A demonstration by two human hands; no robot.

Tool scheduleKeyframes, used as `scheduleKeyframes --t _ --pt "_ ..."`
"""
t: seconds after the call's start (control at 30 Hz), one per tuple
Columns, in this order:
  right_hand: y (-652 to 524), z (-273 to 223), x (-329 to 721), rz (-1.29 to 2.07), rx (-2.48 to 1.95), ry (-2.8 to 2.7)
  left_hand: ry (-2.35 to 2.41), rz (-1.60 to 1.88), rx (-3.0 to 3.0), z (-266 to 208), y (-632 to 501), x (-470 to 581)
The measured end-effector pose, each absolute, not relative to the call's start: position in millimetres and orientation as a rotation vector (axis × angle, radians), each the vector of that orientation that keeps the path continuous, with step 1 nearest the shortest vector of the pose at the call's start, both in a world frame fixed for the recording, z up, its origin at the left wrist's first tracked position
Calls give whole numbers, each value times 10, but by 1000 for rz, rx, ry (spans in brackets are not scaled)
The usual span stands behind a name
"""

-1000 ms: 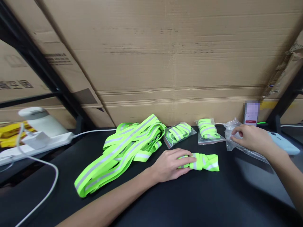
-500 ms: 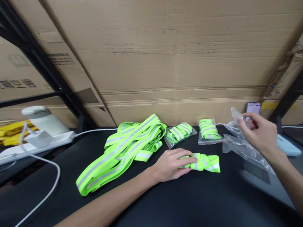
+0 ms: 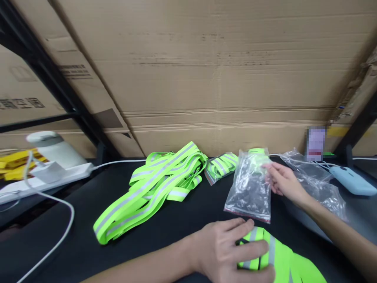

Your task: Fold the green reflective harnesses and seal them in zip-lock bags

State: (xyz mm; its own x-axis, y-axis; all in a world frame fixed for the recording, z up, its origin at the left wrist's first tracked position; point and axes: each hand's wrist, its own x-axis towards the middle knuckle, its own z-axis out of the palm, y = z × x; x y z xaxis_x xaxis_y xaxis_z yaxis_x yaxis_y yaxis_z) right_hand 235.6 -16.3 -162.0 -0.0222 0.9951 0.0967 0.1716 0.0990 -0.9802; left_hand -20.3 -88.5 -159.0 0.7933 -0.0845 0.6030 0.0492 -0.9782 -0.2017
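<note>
In the lower middle, my left hand [image 3: 232,251] has its fingers curled around a folded neon-green reflective strap [image 3: 279,251] with grey stripes, whose loose end spreads to the lower right. My right hand [image 3: 284,181] pinches the edge of a clear zip bag [image 3: 250,196], which hangs with its red-lined seal toward me. Behind that bag a packed strap [image 3: 257,151] is partly covered. Another bagged strap [image 3: 222,167] lies to its left. Farther left, a loose pile of green reflective straps [image 3: 153,192] rests on the black table [image 3: 165,251].
More clear bags [image 3: 321,188] lie at the right, beside a light blue power bank [image 3: 353,181] and a propped phone [image 3: 315,143]. At left are a white power strip [image 3: 79,173], a white bottle [image 3: 59,151] and a cable [image 3: 70,220]. Cardboard [image 3: 218,78] walls the back.
My right hand has moved left, bringing the clear bag over the front of a packed strap. My left hand has drawn the folded strap nearer to me and rightward.
</note>
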Motion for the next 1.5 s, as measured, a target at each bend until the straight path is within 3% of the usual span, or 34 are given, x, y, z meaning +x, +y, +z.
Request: scheduleKeyframes --t 0.2,0.37,0.53,0.7,0.9,1.3,1.5 --pt "-209 -1626 2343 922 -1359 -1531 -167 -1136 -2842 -1629 -704 -308" --pt "-305 -1464 2420 487 -1250 -1673 -720 -1766 -3010 -1576 -577 -332" --pt "-373 -1503 2360 1020 -926 -1643 -1544 -2124 -3096 -1576 -591 -297" --pt "-558 -1579 2087 1384 -742 -1567 -1667 -2499 -3221 -1600 -587 -256" --pt "-795 -1678 1814 1377 -1047 -1681 -1411 -2308 -3178 -1610 -652 -198" --pt "-926 -1584 1658 1408 -988 -1490 -1364 -1778 -3089 -1730 -776 -156" --pt "-1000 -1661 1618 1355 -953 -1457 -1237 -1670 -3085 -1746 -873 -150"
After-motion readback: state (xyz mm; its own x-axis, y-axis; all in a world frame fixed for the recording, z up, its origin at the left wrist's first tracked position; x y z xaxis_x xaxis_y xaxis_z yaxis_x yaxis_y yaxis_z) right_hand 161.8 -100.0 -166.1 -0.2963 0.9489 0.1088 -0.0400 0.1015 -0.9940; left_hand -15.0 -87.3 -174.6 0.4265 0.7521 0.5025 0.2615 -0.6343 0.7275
